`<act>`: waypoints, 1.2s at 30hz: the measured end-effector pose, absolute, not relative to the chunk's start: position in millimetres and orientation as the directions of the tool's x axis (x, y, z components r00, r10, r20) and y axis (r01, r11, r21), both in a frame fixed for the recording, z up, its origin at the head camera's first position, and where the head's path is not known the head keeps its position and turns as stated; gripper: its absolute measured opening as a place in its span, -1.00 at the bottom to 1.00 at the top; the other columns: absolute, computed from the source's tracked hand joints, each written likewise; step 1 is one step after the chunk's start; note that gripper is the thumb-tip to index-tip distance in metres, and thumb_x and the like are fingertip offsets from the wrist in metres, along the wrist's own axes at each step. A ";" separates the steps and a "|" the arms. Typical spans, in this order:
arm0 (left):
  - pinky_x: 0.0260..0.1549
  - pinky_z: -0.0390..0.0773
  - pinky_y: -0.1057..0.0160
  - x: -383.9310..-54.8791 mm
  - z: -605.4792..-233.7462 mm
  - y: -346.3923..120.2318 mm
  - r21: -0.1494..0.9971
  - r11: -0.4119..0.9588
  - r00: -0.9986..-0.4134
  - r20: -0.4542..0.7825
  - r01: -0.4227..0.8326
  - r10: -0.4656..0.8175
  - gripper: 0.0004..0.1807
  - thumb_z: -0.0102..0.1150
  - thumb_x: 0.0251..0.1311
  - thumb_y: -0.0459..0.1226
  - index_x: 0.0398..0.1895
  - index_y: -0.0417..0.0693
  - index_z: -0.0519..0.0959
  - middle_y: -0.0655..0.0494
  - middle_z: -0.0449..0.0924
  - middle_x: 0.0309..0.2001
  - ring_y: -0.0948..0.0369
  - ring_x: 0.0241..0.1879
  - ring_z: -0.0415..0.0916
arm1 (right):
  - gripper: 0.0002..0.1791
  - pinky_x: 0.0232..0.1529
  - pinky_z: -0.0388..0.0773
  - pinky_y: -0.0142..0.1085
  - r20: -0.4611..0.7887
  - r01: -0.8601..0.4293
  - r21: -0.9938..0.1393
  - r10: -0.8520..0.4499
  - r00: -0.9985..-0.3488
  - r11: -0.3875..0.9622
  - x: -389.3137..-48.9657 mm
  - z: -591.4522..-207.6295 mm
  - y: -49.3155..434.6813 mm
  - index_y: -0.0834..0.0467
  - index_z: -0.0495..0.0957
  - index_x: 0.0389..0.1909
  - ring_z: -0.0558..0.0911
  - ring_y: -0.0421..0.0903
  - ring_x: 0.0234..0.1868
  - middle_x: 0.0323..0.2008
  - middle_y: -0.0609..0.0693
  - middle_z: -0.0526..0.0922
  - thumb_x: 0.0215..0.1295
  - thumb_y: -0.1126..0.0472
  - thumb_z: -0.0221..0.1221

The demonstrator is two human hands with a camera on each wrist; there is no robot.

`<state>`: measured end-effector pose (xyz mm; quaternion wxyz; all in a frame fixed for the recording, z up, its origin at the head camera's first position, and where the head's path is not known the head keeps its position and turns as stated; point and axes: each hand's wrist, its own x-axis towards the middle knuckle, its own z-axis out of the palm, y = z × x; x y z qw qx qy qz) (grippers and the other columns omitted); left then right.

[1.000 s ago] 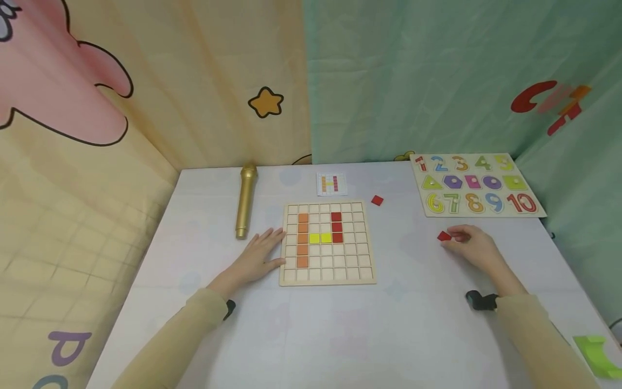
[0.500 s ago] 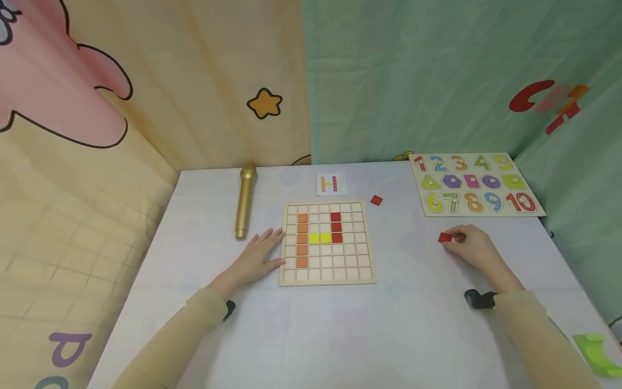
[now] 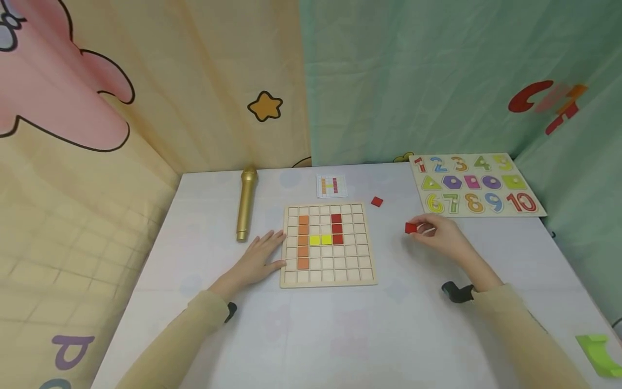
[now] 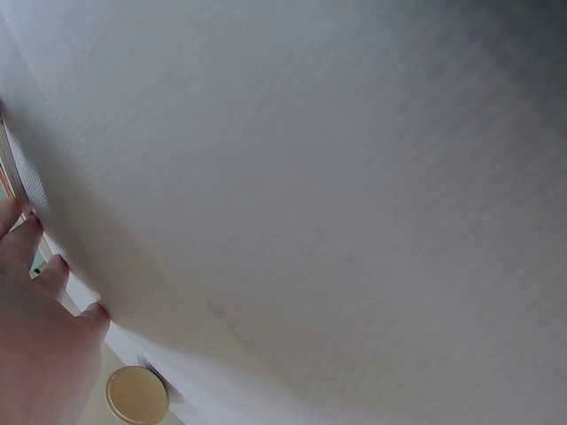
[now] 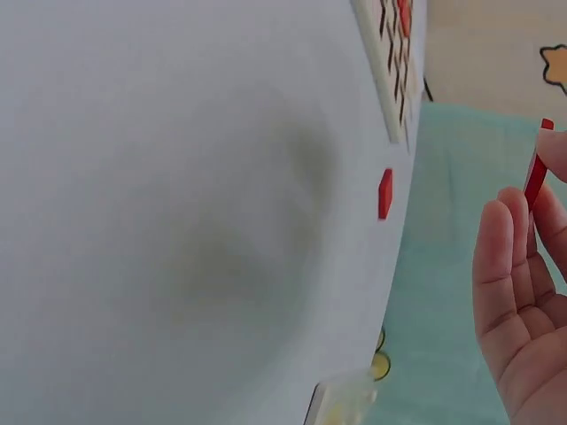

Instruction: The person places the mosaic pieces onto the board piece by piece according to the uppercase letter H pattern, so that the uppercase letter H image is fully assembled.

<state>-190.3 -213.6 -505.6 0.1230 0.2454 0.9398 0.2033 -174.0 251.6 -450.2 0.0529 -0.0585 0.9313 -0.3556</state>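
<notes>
My right hand [image 3: 439,233] pinches a small red square tile [image 3: 410,228] between thumb and fingertips, raised above the table to the right of the wooden grid board [image 3: 340,276]. In the right wrist view the same tile [image 5: 536,173] shows edge-on in the fingers. The fingers of my left hand [image 3: 255,259] lie straight, their tips at the board's left edge. On the board sit a column of orange tiles [image 3: 303,239], two yellow tiles [image 3: 320,240] and a column of three red tiles [image 3: 337,228]. A loose red tile [image 3: 377,201] lies beyond the board's right corner.
Behind the board lies a small pattern card [image 3: 332,186]. A gold microphone [image 3: 246,205] lies to its left. At the back right is a number and shape puzzle board [image 3: 478,185]. A green curved piece [image 3: 599,354] sits at the right edge. Curtains [image 3: 389,81] hang behind the table.
My right hand has lifted the red tile and moved left with it, toward the board. My left hand has stayed at the board's edge.
</notes>
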 end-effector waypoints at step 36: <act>0.52 -0.18 -0.22 -188.6 -503.8 -212.2 0.443 0.798 -0.853 -0.127 0.408 0.506 -0.17 0.20 0.31 -0.02 0.54 -0.09 0.10 -0.05 0.03 0.56 -0.11 0.56 -0.13 | -0.76 -0.30 0.52 -0.46 -0.104 -0.223 -0.685 -0.396 -0.912 0.694 -188.6 -482.0 101.1 0.18 0.62 -0.16 0.49 -0.17 -0.31 -0.29 -0.01 0.51 0.15 0.27 0.36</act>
